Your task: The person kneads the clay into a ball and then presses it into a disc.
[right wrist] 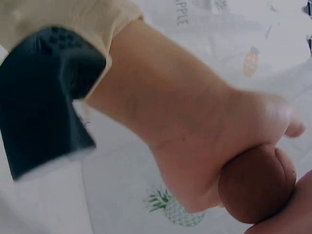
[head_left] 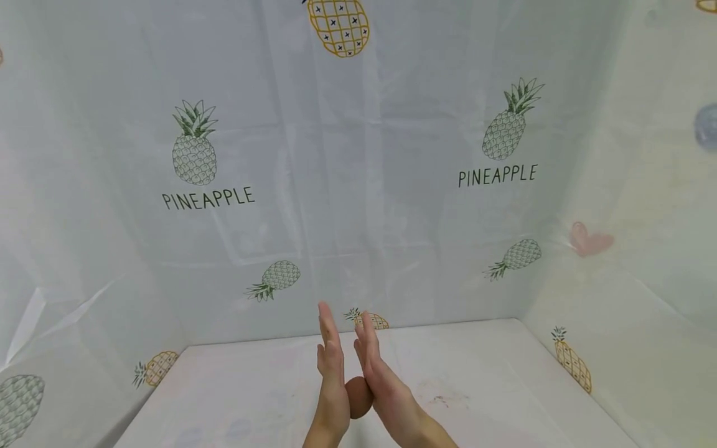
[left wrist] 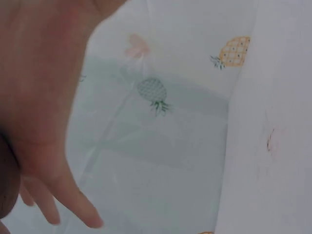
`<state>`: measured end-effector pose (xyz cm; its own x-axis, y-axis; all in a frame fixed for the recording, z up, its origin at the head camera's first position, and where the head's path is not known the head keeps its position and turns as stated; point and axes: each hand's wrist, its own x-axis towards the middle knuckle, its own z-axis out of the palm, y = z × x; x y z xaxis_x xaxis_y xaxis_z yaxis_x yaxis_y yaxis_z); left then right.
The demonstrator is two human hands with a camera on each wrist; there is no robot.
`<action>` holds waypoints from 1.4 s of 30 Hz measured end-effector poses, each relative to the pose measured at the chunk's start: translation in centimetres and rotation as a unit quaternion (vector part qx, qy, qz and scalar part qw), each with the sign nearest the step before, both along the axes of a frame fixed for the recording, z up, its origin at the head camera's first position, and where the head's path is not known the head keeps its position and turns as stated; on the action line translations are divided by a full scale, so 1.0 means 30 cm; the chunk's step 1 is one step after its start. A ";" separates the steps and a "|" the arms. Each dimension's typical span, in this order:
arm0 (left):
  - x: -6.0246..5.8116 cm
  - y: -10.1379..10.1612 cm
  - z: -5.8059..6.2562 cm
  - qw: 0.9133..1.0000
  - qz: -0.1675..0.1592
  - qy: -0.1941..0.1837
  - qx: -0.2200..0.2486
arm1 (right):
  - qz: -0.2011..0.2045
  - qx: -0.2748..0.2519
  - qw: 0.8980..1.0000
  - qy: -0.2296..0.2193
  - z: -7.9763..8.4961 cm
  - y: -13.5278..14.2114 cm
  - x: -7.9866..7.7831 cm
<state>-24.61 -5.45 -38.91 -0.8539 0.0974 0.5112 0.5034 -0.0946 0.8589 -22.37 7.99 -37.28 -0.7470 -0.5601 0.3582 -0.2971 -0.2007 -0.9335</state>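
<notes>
A smooth brown ball (head_left: 359, 397), clay-like in look, sits between the heels of two upright palms in the head view. My left hand (head_left: 332, 379) presses it from the left side, fingers straight and pointing up and away. From the other side my right hand (head_left: 385, 382) presses too, its fingers extended and leaning toward the left ones. A gap separates the fingertips of the two hands. Close up in the right wrist view, the ball (right wrist: 256, 187) shows a short crease near its edge. Only a dark sliver of the ball (left wrist: 7, 180) enters the left wrist view.
Beneath the hands lies a white tabletop (head_left: 252, 392), with reddish smears (head_left: 442, 398) right of the hands. Whitish sheeting (head_left: 358, 186) printed with pineapples rises behind the table and along both sides. A black wrist piece (right wrist: 44, 102) and beige sleeve (right wrist: 92, 19) show in the right wrist view.
</notes>
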 end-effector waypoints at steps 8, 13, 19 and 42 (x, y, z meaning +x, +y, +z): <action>-0.007 0.028 -0.025 1.000 -0.010 0.012 -0.027 | 0.004 -0.089 0.994 0.056 0.015 0.010 0.006; 0.027 0.064 -0.027 0.997 -0.061 0.014 -0.041 | -0.027 -0.114 0.988 0.099 0.020 0.043 -0.012; 0.089 0.080 -0.004 0.992 -0.119 0.006 -0.040 | -0.067 -0.116 0.986 0.102 0.012 0.071 -0.038; -0.005 0.016 -0.012 0.999 -0.011 0.036 -0.025 | 0.000 -0.059 0.997 0.053 0.012 0.003 0.013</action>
